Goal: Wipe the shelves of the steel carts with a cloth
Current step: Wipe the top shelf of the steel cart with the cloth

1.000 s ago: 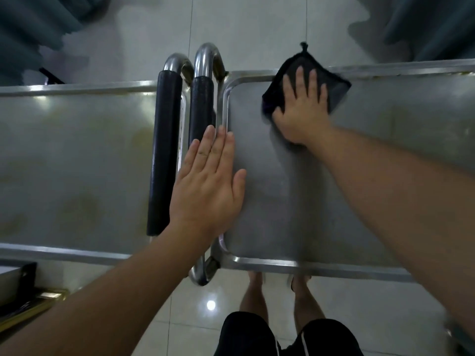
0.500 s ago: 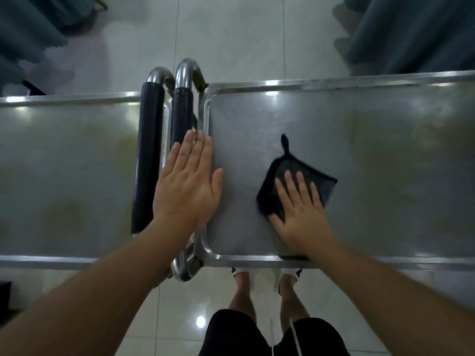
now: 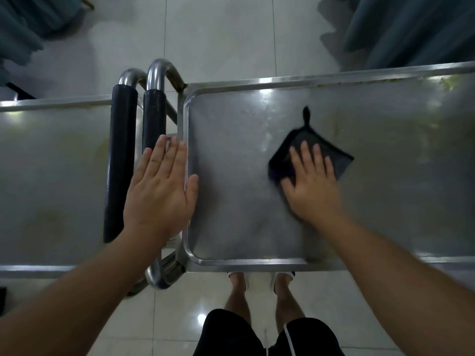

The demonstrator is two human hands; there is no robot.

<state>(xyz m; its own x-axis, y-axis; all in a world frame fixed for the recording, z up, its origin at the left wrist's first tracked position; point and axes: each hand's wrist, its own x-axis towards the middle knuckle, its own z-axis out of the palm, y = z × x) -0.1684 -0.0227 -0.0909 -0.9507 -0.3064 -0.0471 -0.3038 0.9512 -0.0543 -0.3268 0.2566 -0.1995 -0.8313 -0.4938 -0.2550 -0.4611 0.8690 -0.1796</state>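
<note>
Two steel carts stand end to end below me. The right cart's top shelf [image 3: 231, 155] is a rimmed steel tray. My right hand [image 3: 312, 187] lies flat with spread fingers on a black cloth [image 3: 339, 164], pressing it onto the middle of that shelf; a small loop sticks out from the cloth's far corner. My left hand [image 3: 160, 191] rests flat with straight fingers on the left rim of the right cart, beside the black-padded handles [image 3: 120, 163]. The left cart's shelf [image 3: 51, 163] shows yellowish stains.
Both carts' steel handle bars [image 3: 160, 70] meet between the shelves. Yellowish grime [image 3: 452, 82] marks the far right corner of the right shelf. Teal curtains [image 3: 411, 29] hang at the upper corners above the glossy tiled floor [image 3: 218, 34]. My legs and sandalled feet [image 3: 259, 281] stand against the near edge.
My right hand slid the cloth from the far left corner toward me, then rightward and a little away to the shelf's middle. The left hand kept its place on the rim.
</note>
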